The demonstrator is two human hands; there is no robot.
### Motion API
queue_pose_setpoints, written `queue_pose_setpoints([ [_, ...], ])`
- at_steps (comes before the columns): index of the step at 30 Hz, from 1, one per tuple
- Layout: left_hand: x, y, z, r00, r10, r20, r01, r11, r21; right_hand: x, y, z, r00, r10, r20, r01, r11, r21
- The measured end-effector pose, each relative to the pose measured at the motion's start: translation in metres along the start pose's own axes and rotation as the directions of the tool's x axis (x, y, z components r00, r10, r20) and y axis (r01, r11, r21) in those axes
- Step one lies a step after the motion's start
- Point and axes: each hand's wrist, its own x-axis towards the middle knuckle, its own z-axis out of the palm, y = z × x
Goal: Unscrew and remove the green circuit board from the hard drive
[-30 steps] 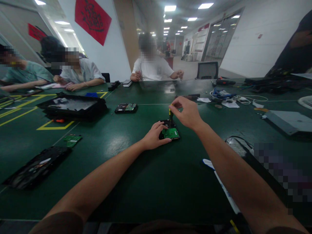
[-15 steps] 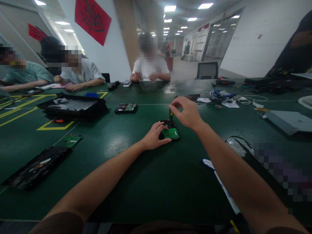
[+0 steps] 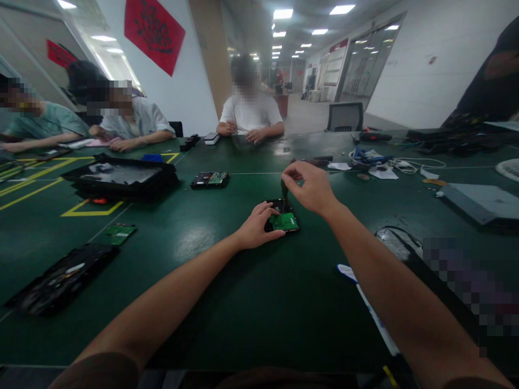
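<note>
A small black hard drive (image 3: 286, 221) with a green circuit board on top lies on the dark green table (image 3: 243, 302). My left hand (image 3: 257, 226) rests on the drive's left side, fingers curled over its edge, holding it down. My right hand (image 3: 310, 186) is above the drive's far end, fingers pinched round the top of a small screwdriver (image 3: 284, 190) that stands upright with its tip on the drive.
A second hard drive (image 3: 210, 179) lies further back. A black tray (image 3: 119, 177) and a dark opened device (image 3: 57, 278) sit at the left, with a loose green board (image 3: 120, 230). Cables (image 3: 377, 159) and a grey panel (image 3: 478, 201) lie at the right. Several people sit around the table.
My right hand's fingers have shifted slightly on the screwdriver's top, as if turning it. The person across the table has drawn both hands together. My left hand has stayed still.
</note>
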Motion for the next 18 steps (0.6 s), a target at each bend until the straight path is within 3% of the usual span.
queue_pose_setpoints([
  [18, -0.0001, -0.0003, 0.0007, 1.0, 0.006, 0.002, -0.006, 1.0, 0.006, -0.0004, 0.001, 0.0011, 1.0, 0.0, -0.019, 0.0, 1.0, 0.002],
])
